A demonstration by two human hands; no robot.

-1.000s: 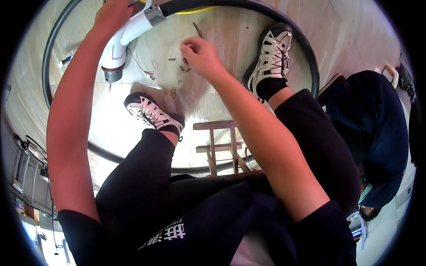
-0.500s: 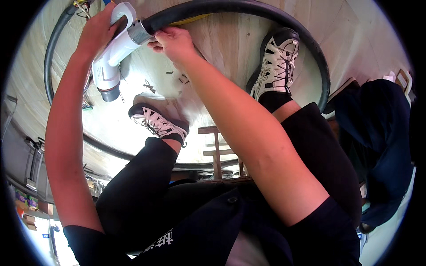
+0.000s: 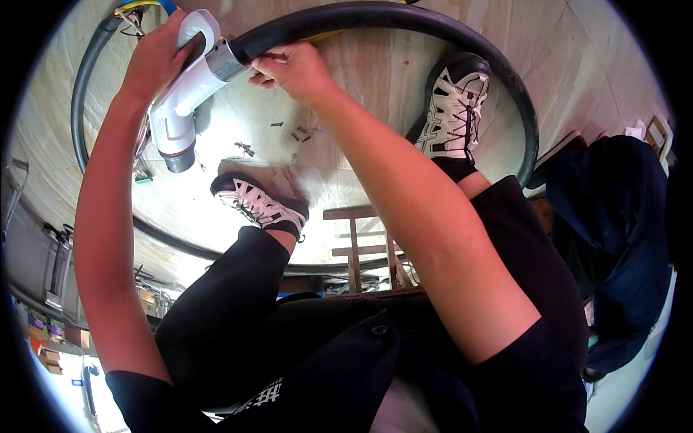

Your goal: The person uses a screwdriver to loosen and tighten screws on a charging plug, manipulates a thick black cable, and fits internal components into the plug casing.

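Observation:
My left hand (image 3: 154, 58) is closed round the handle of a white plastic cable connector (image 3: 189, 97), which has a dark round nose pointing down. A silver collar (image 3: 227, 58) joins it to a thick black cable (image 3: 364, 16) that arches to the right. My right hand (image 3: 292, 71) has its curled fingers on the cable just beside the collar; its fingertips are partly hidden. Coloured wires (image 3: 130, 16) show at another cable end above my left hand. Several small screws (image 3: 296, 135) lie on the floor under the connector.
My shoes (image 3: 253, 198) stand within the cable loop on the tiled floor. A small wooden stool (image 3: 350, 212) is under me. A person in dark clothes (image 3: 606, 231) is close on my right. Metal racks and boxes (image 3: 50, 325) are at the far left.
My right hand has moved up and left from above the loose screws onto the cable by the collar. My left hand, with the connector, has shifted left and a little down in view.

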